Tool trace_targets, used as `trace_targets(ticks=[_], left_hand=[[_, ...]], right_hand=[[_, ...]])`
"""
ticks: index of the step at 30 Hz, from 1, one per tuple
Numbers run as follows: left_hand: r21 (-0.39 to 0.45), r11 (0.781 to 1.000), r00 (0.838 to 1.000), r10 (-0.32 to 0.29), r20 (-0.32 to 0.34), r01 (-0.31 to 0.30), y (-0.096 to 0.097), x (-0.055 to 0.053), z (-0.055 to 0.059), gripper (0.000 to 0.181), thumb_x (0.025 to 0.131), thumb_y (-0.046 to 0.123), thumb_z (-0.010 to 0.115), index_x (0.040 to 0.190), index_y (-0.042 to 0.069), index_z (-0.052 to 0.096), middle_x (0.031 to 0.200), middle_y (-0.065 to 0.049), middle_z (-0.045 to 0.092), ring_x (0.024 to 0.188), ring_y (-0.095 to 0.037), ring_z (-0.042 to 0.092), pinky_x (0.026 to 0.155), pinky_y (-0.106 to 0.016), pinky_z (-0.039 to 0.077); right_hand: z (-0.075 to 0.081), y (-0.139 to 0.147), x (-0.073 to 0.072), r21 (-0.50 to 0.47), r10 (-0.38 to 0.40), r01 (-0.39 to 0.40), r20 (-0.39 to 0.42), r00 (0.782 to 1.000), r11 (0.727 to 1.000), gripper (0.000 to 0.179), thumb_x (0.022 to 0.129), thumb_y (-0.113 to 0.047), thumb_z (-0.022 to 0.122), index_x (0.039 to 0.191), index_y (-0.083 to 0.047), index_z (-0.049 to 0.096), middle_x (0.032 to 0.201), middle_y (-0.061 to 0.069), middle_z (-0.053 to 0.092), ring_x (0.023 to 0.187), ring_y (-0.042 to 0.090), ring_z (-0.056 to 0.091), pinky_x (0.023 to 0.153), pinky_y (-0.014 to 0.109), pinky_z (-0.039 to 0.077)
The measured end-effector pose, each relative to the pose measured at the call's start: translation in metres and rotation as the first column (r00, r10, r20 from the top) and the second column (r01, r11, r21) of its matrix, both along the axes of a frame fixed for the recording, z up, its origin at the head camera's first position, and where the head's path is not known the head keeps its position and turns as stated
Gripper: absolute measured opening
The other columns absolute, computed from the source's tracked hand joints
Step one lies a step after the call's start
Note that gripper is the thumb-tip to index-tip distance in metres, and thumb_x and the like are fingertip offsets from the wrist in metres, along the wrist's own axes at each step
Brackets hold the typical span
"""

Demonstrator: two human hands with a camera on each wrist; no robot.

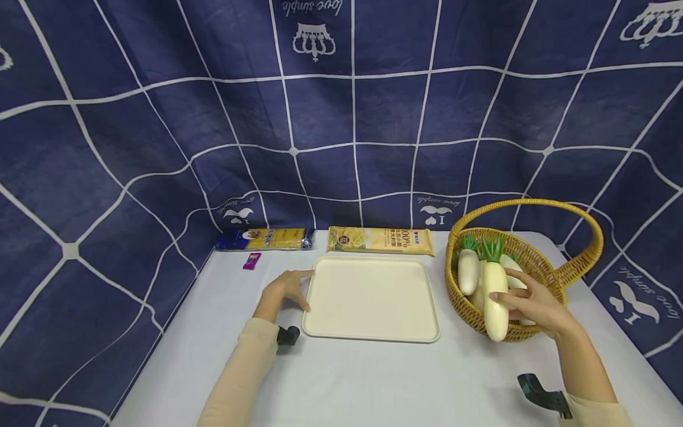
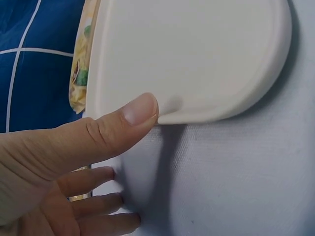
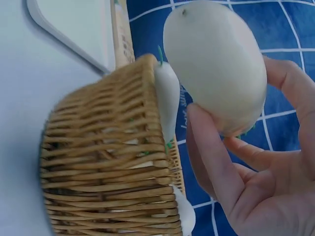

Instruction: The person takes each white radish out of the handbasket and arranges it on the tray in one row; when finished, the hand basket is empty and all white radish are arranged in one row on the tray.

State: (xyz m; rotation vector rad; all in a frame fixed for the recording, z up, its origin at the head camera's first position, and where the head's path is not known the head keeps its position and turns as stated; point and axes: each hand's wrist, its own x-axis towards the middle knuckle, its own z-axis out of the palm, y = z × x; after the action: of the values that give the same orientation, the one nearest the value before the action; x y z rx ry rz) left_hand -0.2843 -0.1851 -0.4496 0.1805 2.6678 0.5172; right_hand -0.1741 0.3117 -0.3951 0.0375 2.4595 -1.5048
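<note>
My right hand (image 1: 536, 302) grips a white radish (image 1: 496, 302) with green leaf stubs, thumb on one side and fingers on the other. The radish slants over the near side of a wicker basket (image 1: 464, 302); in the right wrist view its rounded end (image 3: 211, 59) stands beside the basket's rim. More white radishes (image 1: 468, 271) lie inside the basket, partly hidden by the held one. At the left edge of a cream tray (image 1: 370, 296), my left hand (image 1: 285, 289) has its fingers spread and holds nothing. Its thumb (image 2: 140, 109) is right at the tray's rim.
Behind the tray lie a yellow pasta packet (image 1: 381, 240) and a blue-and-yellow packet (image 1: 267, 239). A small purple packet (image 1: 252, 261) sits at the back left of the white table (image 1: 373, 379). The basket's tall handle (image 1: 587, 249) arches above its right side. Blue patterned cloth (image 1: 384, 118) hangs behind.
</note>
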Motion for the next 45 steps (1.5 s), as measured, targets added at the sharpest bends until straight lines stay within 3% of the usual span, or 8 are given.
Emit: trace_targets(ticks=[6, 13, 18, 28, 35, 45], left_hand=[[0.013, 1.000, 1.000, 0.006, 0.010, -0.006, 0.000, 0.000, 0.000, 0.105, 0.052, 0.026, 0.092, 0.143, 0.019, 0.042, 0.141, -0.019, 0.045, 0.131, -0.043, 0.036, 0.105, -0.060, 0.032], [0.015, 1.000, 1.000, 0.000, 0.009, 0.000, -0.002, 0.000, 0.001, 0.106, 0.051, 0.023, 0.092, 0.143, 0.018, 0.041, 0.135, -0.021, 0.050, 0.128, -0.042, 0.040, 0.104, -0.059, 0.035], [0.042, 0.999, 1.000, 0.016, 0.010, -0.016, -0.001, 0.001, 0.001, 0.109, 0.047, 0.022, 0.093, 0.143, 0.018, 0.042, 0.139, -0.021, 0.045, 0.131, -0.044, 0.036, 0.104, -0.061, 0.033], [0.045, 0.999, 1.000, 0.015, 0.013, -0.016, -0.001, 0.003, 0.003, 0.109, 0.048, 0.021, 0.093, 0.144, 0.018, 0.040, 0.144, -0.021, 0.040, 0.133, -0.045, 0.031, 0.106, -0.061, 0.030], [0.028, 0.999, 1.000, 0.022, 0.020, -0.022, -0.001, 0.003, 0.002, 0.109, 0.049, 0.021, 0.093, 0.144, 0.018, 0.041, 0.144, -0.021, 0.040, 0.133, -0.044, 0.032, 0.104, -0.061, 0.032], [0.038, 0.999, 0.999, 0.024, 0.026, -0.025, -0.001, 0.002, 0.002, 0.109, 0.048, 0.018, 0.093, 0.144, 0.018, 0.041, 0.143, -0.022, 0.040, 0.133, -0.044, 0.033, 0.105, -0.060, 0.032]], right_hand=[[-0.006, -0.009, 0.021, -0.042, 0.045, -0.048, -0.062, 0.997, 0.998, 0.081, 0.089, -0.017, 0.061, 0.147, 0.004, 0.008, 0.103, 0.020, 0.057, 0.080, 0.019, 0.064, 0.066, 0.036, 0.058], [-0.010, -0.023, 0.035, -0.125, 0.122, -0.136, -0.113, 0.986, 0.983, 0.077, 0.087, -0.009, 0.062, 0.145, 0.005, 0.012, 0.105, 0.020, 0.058, 0.085, 0.016, 0.064, 0.068, 0.036, 0.058], [-0.015, -0.033, 0.036, -0.164, 0.196, -0.220, -0.151, 0.969, 0.962, 0.071, 0.087, -0.005, 0.061, 0.142, 0.005, 0.017, 0.101, 0.017, 0.060, 0.082, 0.017, 0.065, 0.067, 0.035, 0.057], [-0.021, -0.065, 0.018, -0.198, 0.298, -0.337, -0.201, 0.933, 0.920, 0.077, 0.085, -0.004, 0.063, 0.144, 0.010, 0.014, 0.100, 0.020, 0.060, 0.076, 0.018, 0.064, 0.063, 0.028, 0.054], [-0.026, -0.096, -0.004, -0.211, 0.279, -0.299, -0.120, 0.953, 0.931, 0.083, 0.083, -0.011, 0.068, 0.145, 0.005, 0.016, 0.102, 0.019, 0.056, 0.075, 0.020, 0.064, 0.064, 0.034, 0.056], [-0.034, -0.140, -0.036, -0.227, 0.249, -0.265, -0.095, 0.964, 0.937, 0.081, 0.080, -0.015, 0.071, 0.145, -0.001, 0.025, 0.098, 0.019, 0.058, 0.081, 0.023, 0.062, 0.070, 0.037, 0.057]])
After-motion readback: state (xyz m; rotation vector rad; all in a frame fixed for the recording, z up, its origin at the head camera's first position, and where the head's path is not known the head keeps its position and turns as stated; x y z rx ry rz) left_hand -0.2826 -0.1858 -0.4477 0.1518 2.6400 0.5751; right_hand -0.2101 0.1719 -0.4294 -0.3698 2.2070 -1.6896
